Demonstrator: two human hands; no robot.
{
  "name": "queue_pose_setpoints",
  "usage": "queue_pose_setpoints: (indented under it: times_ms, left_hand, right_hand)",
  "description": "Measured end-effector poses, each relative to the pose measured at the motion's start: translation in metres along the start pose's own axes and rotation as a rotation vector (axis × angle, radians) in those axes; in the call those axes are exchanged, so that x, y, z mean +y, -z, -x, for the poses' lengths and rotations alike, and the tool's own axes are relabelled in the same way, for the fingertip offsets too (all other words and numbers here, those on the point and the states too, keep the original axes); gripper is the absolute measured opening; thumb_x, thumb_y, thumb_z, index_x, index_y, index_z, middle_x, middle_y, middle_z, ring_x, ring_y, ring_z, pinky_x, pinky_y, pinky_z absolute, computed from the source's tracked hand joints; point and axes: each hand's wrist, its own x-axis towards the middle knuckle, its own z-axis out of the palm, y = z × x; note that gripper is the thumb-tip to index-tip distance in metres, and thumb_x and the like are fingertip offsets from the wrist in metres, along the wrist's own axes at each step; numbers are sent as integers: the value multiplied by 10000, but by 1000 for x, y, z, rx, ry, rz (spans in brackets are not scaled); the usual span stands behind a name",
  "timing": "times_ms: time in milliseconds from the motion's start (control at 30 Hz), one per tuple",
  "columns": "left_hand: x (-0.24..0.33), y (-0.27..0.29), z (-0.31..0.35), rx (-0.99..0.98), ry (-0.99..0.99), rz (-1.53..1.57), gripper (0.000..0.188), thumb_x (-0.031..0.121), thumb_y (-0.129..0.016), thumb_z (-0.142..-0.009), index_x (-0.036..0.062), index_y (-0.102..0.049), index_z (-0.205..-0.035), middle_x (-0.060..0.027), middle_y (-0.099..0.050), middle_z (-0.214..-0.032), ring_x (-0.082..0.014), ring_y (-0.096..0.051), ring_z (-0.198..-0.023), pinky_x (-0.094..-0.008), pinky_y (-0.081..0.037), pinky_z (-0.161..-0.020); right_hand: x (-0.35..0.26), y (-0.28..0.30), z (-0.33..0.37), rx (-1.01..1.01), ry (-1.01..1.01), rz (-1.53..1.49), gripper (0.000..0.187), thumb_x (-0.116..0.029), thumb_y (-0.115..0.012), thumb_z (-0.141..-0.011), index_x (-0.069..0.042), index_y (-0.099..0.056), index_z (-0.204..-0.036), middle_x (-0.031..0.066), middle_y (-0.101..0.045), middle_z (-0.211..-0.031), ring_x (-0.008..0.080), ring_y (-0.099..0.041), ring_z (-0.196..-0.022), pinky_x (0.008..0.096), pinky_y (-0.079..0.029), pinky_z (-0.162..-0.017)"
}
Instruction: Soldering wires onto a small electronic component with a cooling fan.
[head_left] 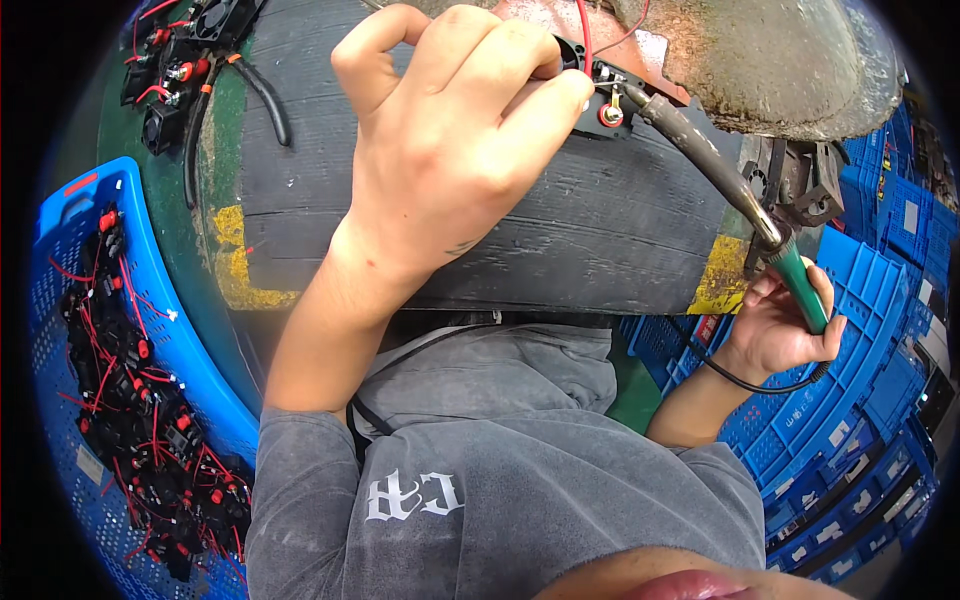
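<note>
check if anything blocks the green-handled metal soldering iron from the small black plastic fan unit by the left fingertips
Nothing visible does: the soldering iron, held in the right hand, has its tip at the fan unit. The left hand is beside the tip, not between them.

Green-handled soldering iron (737, 192), slanted, tip (633, 93) at black component (597, 127) with red wire (586, 38).

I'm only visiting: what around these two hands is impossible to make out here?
All in the head view:
- Left hand: most fingertips are hidden behind the hand itself.
- Small black housing: partly covered by that hand.
- Soldering iron: its tip is too small to tell exactly what it touches.
- Red wire: its upper end is cut off by the top edge.
</note>
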Motion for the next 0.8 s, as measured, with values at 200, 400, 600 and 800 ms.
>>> queue_pose_setpoints:
  times_ms: [200,400,600,800]
  left_hand:
    - [0,-1,0,4,-13,4,235,116,-675,-738,188,-771,-940,61,-643,-927,-116,-614,-872,-333,-276,-898]
    - [0,0,0,1,-12,3,227,116,-676,-737,184,-773,-931,57,-647,-921,-114,-613,-860,-323,-278,-888]
    - [0,-1,-1,22,-17,6,224,115,-677,-729,177,-771,-923,60,-648,-924,-109,-611,-856,-315,-276,-880]
    - [2,0,-2,3,3,-13,229,105,-674,-725,177,-770,-919,63,-645,-919,-108,-608,-861,-330,-271,-885]
  right_hand:
    - [-2,0,2,24,-4,3,692,-577,-356,-942,7,-698,-1087,221,-702,-971,276,-634,-605,302,-453,-410]
    - [-3,-1,3,27,-4,4,679,-581,-360,-939,-8,-702,-1062,218,-702,-967,272,-634,-602,303,-445,-400]
    - [-3,-1,2,35,-8,12,682,-585,-359,-938,-10,-702,-1067,218,-699,-964,274,-627,-600,301,-447,-407]
    - [1,1,-1,21,-19,8,680,-586,-367,-934,-9,-703,-1068,204,-695,-973,273,-621,-606,303,-449,-414]
